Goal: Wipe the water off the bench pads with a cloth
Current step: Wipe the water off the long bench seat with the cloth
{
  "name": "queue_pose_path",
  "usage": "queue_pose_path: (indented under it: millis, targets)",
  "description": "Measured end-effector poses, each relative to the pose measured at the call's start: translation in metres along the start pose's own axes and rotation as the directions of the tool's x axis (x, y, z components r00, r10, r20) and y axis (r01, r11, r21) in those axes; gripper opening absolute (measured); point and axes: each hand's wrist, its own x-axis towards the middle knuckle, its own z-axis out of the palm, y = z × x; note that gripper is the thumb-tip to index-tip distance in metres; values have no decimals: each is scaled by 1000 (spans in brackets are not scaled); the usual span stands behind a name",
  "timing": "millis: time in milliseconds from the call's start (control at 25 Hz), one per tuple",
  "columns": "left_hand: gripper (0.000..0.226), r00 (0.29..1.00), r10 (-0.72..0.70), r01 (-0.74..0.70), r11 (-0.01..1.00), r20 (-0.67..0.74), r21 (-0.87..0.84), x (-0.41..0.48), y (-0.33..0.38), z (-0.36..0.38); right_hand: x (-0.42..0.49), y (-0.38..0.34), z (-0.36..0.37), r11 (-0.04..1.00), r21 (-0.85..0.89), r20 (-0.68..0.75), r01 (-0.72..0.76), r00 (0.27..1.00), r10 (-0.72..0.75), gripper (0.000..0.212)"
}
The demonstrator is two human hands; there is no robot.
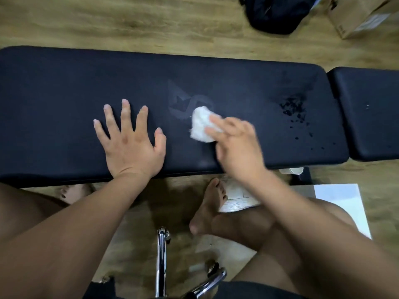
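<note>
Your left grip (129, 145) lay released on the table (54, 93), probably bracing you; your right grip (239, 147), unclenched, pressed the cloth (199, 124) near the water (293, 108).

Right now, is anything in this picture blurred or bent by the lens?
Head view: the right hand and the white cloth are motion-blurred; the left hand, flat on the bench pad, is sharp; the pad's edges bow from wide-angle distortion; lighting is dim.
</note>
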Motion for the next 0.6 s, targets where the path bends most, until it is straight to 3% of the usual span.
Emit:
queue_pose_path:
  millis: [120, 240, 320, 440, 520, 600]
  targets:
    - [63, 1000, 0, 0, 1000, -1, -4, -1, -1, 0, -2, 74, -22, 939, -41, 28, -340, 939, 341, 43]
    - [64, 1000, -2, 2, 1000, 7, -5, 0, 1, -1, 2, 54, -19, 844, 55, -45, -534, 843, 536, 48]
    - [63, 1000, 1, -1, 1000, 12, -4, 1, 1, 0, 11, -9, 1, 859, 214, -47, -465, 874, 484, 43]
    - [60, 1000, 7, -7, 1000, 2, -29, -1, -1, -1, 8, -105, 18, 921, 327, -19, -212, 973, 231, 41]
    - [58, 1000, 5, -6, 999, -23, -37, -1, -1, 0, -2, -94, 14, 934, 346, -58, -85, 992, 112, 43]
    - [57, 999, 6, -7, 999, -33, -42, -2, -1, 0, -28, -46, 6, 952, 297, -87, -72, 991, 102, 39]
